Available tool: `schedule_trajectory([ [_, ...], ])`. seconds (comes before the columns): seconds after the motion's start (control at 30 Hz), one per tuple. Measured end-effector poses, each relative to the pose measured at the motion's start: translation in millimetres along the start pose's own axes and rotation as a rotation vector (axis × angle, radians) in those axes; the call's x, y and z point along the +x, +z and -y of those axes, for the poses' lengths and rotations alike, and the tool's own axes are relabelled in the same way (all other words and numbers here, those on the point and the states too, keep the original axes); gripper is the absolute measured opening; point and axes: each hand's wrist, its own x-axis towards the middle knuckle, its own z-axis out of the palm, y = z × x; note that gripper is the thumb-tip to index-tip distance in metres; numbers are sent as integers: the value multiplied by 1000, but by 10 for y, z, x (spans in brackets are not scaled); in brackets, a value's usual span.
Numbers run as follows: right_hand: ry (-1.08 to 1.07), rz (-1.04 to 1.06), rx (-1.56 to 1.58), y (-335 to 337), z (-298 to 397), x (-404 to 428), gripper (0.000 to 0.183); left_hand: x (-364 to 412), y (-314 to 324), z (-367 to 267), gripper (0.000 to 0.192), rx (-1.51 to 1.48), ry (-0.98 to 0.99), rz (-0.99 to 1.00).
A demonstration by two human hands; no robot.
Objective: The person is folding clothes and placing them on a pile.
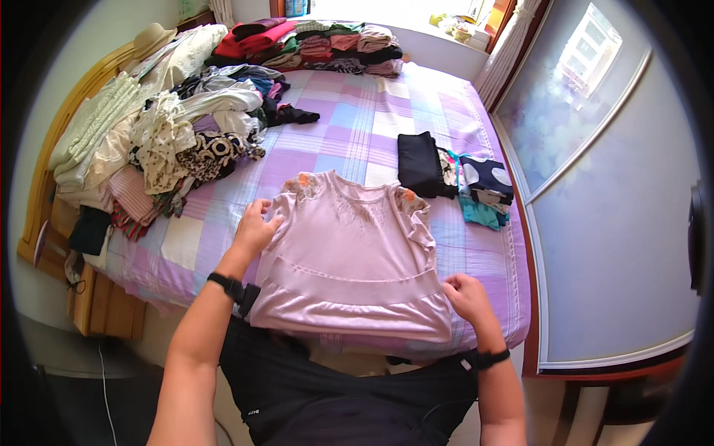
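Observation:
A light pink short-sleeved top (351, 245) with floral shoulders and a gathered hem lies spread out on the checked bedspread (357, 122), its neckline away from me. My left hand (259, 226) is at the sleeve on its left side, fingers apart and curved; whether they pinch the cloth is not clear. Beside the waistband's right end is my right hand (463, 292), its fingers curled near the edge of the fabric. Whether that hand grips any cloth cannot be made out.
Loose clothes (195, 134) are heaped at the left of the bed. Folded clothes (346, 47) are stacked at the far end. Black folded cloth (417, 164) and a small stack of folded garments (485, 184) lie at the right, near a sliding wardrobe door (608, 251). A wooden nightstand (111, 304) stands at left.

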Motion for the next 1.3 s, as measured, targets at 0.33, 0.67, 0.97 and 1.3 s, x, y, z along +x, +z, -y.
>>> schedule_trajectory([
  [0.33, 127, -238, 7, 591, 329, 2133, 60, 723, 363, 334, 23, -143, -187, 131],
  [0.67, 164, -450, 283, 562, -588, 2349, 18, 682, 118, 1126, 20, -211, -293, -61],
  [0.97, 224, -366, 178, 448, -474, 2388, 30, 1010, 374, 518, 23, 340, -275, -1],
  [1.3, -31, -299, -95, 542, -176, 2743, 27, 1952, 1228, -154, 43, 104, 9, 371],
])
